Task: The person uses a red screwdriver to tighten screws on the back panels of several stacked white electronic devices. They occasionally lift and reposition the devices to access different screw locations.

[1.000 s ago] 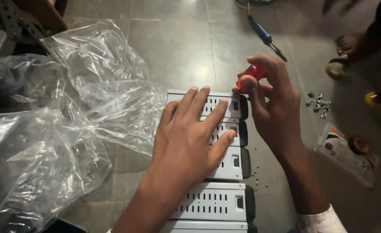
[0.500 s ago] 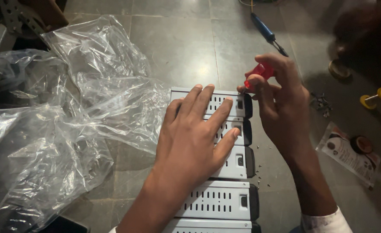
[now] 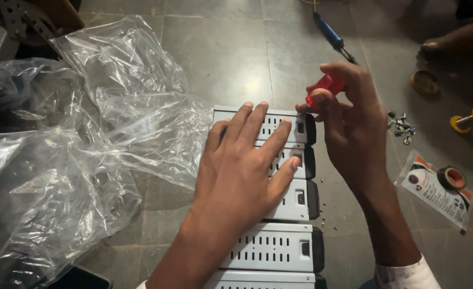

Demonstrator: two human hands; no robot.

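We are pressing our left hand (image 3: 241,171) flat on the row of grey vented metal boxes (image 3: 279,249) lying on the tiled floor (image 3: 220,59), while our right hand (image 3: 354,126) is gripping a red-handled screwdriver (image 3: 324,88) at the farthest box (apparently early on; loose screws (image 3: 402,124) are waiting nearby).

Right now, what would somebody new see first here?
First, the left hand pressed flat on a row of grey slotted metal boxes on the tiled floor. Beside it, the right hand grips a red-handled screwdriver at the top box's corner. Crumpled clear plastic bags fill the left side.
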